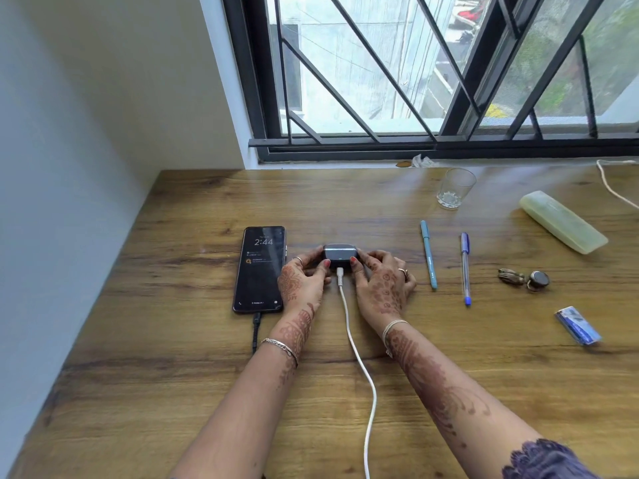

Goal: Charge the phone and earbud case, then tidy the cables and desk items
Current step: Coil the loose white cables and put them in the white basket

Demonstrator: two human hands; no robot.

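A dark earbud case [339,254] sits on the wooden desk [173,375] at the centre. My left hand [302,281] holds its left end and my right hand [382,283] holds its right end, thumbs at the front. A white cable [359,368] is plugged into the case's front and trails toward me. Left of the case lies a black phone [260,269], screen lit and showing 2:44, with a black cable [256,328] plugged into its near end.
Right of my hands lie a teal pen [428,254] and a blue-capped pen [465,267]. Further right are a keyring [525,279], a small blue packet [578,326], a pale yellow case [563,221], a glass [455,188] and another white cord [612,188] by the window.
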